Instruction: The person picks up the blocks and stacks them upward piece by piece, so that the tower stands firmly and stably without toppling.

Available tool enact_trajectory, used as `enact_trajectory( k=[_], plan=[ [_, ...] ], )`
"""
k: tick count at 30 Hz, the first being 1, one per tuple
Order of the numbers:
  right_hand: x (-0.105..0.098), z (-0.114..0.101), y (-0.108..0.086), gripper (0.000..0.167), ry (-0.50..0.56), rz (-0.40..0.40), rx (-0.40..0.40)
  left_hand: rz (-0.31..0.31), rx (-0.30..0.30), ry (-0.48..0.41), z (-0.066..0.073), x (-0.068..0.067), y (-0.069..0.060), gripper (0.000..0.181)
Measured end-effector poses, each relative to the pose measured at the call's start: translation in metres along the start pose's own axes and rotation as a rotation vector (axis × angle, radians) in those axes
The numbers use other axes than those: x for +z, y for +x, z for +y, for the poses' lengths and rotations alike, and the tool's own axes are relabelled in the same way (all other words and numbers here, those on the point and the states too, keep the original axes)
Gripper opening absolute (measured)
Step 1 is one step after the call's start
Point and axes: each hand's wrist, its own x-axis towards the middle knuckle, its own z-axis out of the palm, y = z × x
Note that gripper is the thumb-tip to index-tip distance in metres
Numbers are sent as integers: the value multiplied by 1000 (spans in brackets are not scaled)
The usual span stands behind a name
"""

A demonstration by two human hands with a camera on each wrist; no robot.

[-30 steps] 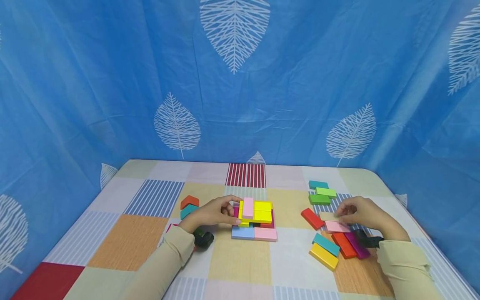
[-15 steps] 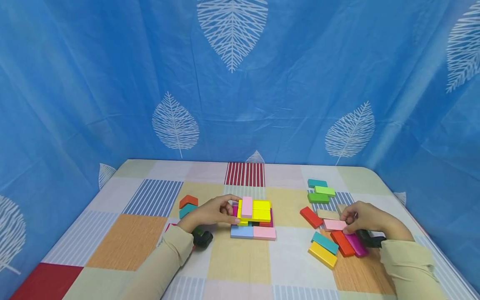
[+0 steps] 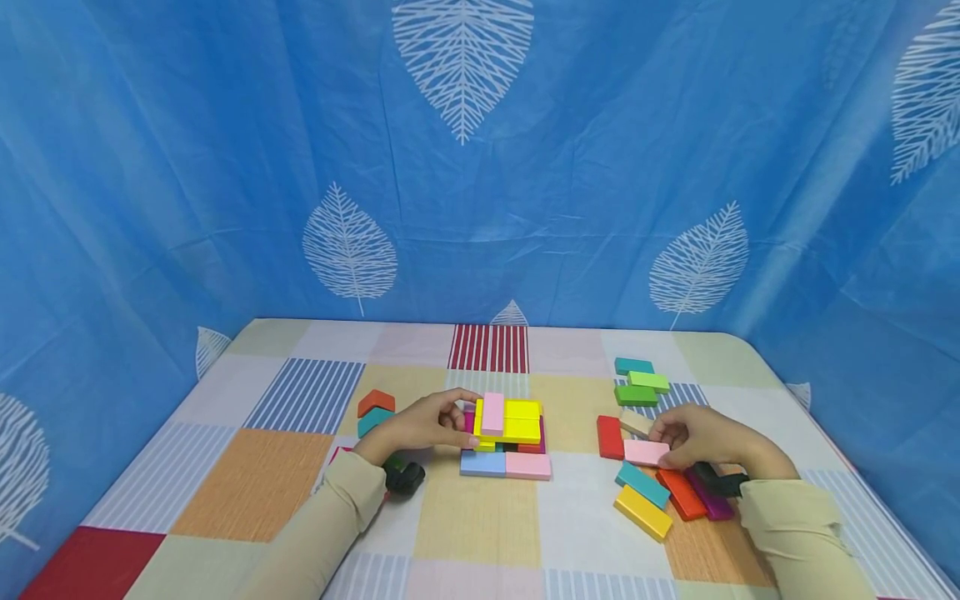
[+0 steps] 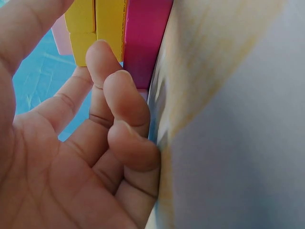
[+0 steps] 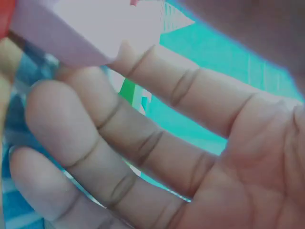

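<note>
In the head view my left hand [image 3: 429, 425] is at the left side of a low stack of coloured wooden blocks. Its thumb and index finger hold the ends of the upper yellow blocks [image 3: 522, 430]; the other fingers are curled beside the stack. A light pink block [image 3: 492, 414] lies across the top, and a magenta block [image 4: 147, 43] shows lower down in the left wrist view. To the right, my right hand [image 3: 708, 437] pinches a pink block [image 3: 645, 452] between thumb and fingers, low over the loose blocks. That block appears pale in the right wrist view.
Around the right hand lie a red block [image 3: 610, 437], a beige block [image 3: 636, 422], a teal block [image 3: 642, 484] and a yellow block [image 3: 642, 513]. Green blocks [image 3: 636, 396] lie farther back. An orange block [image 3: 376, 402] and others sit left of the stack.
My right hand has moved left with the pink block. The red block has turned more upright in view, and a beige block no longer shows separately. My left hand stays at the stack.
</note>
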Motion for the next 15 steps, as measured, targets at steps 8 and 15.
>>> enact_trajectory(
  k=[8,15],
  plan=[
    [1,-3,4,16,58,-20,-46,1,7,-8,1,-1,-1,63],
    [2,-7,7,28,147,74,-123,-1,9,-12,0,-1,0,63]
  ],
)
